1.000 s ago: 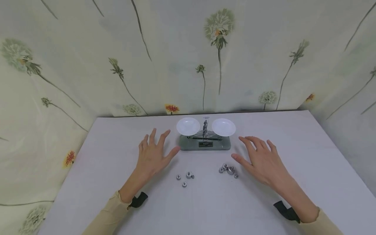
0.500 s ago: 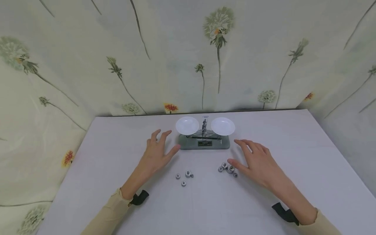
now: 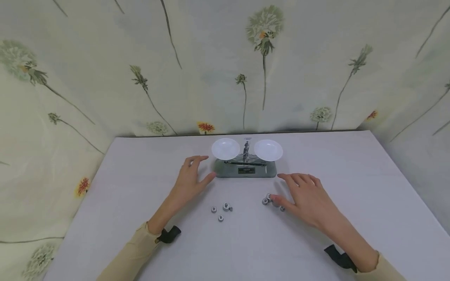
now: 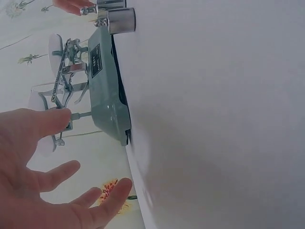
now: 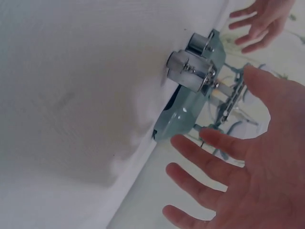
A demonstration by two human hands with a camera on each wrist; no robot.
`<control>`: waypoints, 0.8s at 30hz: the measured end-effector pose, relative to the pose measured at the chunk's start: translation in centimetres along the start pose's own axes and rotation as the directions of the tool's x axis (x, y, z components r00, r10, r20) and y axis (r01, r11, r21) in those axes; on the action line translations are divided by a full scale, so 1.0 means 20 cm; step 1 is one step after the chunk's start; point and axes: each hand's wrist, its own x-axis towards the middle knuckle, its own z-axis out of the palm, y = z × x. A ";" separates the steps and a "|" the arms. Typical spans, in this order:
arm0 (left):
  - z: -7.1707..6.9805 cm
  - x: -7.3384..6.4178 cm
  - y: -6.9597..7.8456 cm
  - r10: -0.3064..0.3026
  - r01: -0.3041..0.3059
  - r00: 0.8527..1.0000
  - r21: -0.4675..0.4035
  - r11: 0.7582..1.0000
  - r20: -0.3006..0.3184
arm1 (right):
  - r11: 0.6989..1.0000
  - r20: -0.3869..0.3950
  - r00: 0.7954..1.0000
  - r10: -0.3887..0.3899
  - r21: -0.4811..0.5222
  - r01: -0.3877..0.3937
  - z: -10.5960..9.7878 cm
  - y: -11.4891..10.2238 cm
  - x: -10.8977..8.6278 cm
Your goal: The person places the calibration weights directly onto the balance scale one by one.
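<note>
A green balance scale (image 3: 246, 168) with two white pans, the left pan (image 3: 225, 148) and the right pan (image 3: 268, 150), stands toward the back of the table. My left hand (image 3: 188, 181) hovers at its left side, fingers spread and holding nothing. My right hand (image 3: 309, 199) is at the scale's right front corner, also holding nothing; its thumb overlaps a cluster of metal weights (image 3: 265, 201) in the head view and hides part of it. Several more weights (image 3: 226, 207) stand upright in front of the scale's left half. The right wrist view shows the spread fingers (image 5: 205, 160) beside the scale.
The white table (image 3: 225, 249) ends at a straight back edge, just behind the scale. A curtain (image 3: 207, 70) printed with dandelions hangs behind and to both sides. Black straps (image 3: 169, 234) show at both wrists.
My right hand has moved left and slightly down, its thumb now over the right cluster of weights. My left hand has shifted slightly right, with fingers drawn closer together. The scale stays put.
</note>
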 end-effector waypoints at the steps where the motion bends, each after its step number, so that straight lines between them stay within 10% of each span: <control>1: 0.00 0.00 0.00 -0.003 0.002 1.000 -0.012 1.000 -0.002 | 1.000 -0.002 1.000 -0.005 0.000 0.005 0.00 0.00 0.00; 24: 0.07 0.06 -0.02 -0.072 0.076 0.997 -0.210 0.975 0.028 | 0.997 -0.004 0.999 -0.054 -0.051 0.054 0.03 -0.01 -0.01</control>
